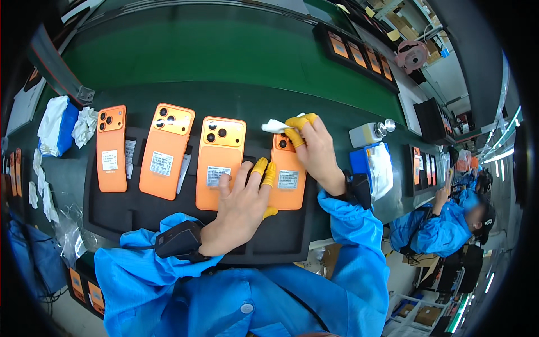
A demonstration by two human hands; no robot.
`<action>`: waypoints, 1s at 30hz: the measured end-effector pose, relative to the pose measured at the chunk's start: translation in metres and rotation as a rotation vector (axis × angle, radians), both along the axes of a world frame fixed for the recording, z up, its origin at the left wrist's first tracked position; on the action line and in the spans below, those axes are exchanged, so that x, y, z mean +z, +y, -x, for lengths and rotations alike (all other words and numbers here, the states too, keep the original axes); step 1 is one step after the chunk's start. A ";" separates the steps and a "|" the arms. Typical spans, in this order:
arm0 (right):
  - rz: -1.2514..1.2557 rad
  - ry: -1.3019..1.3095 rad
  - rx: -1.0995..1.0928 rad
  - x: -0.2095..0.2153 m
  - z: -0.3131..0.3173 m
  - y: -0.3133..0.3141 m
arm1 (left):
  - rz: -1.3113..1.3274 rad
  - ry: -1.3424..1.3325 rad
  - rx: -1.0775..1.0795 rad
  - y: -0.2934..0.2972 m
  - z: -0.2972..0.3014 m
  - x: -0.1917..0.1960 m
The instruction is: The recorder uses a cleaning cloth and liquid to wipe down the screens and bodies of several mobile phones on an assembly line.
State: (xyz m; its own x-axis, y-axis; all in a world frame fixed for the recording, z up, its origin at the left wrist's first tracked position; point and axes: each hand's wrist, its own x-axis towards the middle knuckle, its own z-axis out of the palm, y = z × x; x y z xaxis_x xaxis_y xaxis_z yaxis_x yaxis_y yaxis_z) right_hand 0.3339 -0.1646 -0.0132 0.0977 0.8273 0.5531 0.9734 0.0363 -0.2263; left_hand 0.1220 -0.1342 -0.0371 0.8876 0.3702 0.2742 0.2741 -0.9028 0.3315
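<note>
Four orange phones lie face down in a row on a black tray (112, 218): the far-left phone (113, 137), a second phone (168, 140), a third phone (216, 188) and the far-right phone (288, 194). Each has a white label and camera lenses at its top. My right hand (319, 151), in yellow finger cots, pinches a white wiping cloth (274, 126) over the far-right phone's camera end. Fingers outstretched, my left hand (238, 210) lies across the third phone's lower right side. Its cot-covered fingertips and thumb touch the far-right phone's left and lower edges.
A metal-capped bottle (368, 135) stands right, beside a blue box of white wipes (379, 171). Another blue wipe pack (59, 126) and crumpled wipes (84, 126) sit left. Beyond the green belt (196, 50) side is a tray of phones (359, 56). A co-worker (443, 224) sits right.
</note>
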 end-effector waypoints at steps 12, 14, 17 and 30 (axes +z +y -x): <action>0.032 -0.010 -0.001 -0.001 0.013 -0.009 | -0.021 0.024 -0.001 0.000 0.001 0.004; 0.047 -0.016 0.000 0.005 0.007 0.000 | -0.033 0.023 -0.002 0.000 0.001 0.002; 0.093 -0.004 0.009 0.007 0.005 0.001 | -0.015 0.018 0.009 0.001 0.001 0.002; -0.002 -0.044 0.027 -0.001 0.015 0.008 | -0.044 0.049 0.012 0.001 0.002 0.001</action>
State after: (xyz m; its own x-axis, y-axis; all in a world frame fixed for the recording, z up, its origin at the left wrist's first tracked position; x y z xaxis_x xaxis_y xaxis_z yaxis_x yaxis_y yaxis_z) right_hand 0.3187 -0.1563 -0.0139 0.0510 0.8284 0.5579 0.9811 0.0630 -0.1832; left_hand 0.1204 -0.1334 -0.0360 0.8960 0.3692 0.2466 0.2998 -0.9128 0.2772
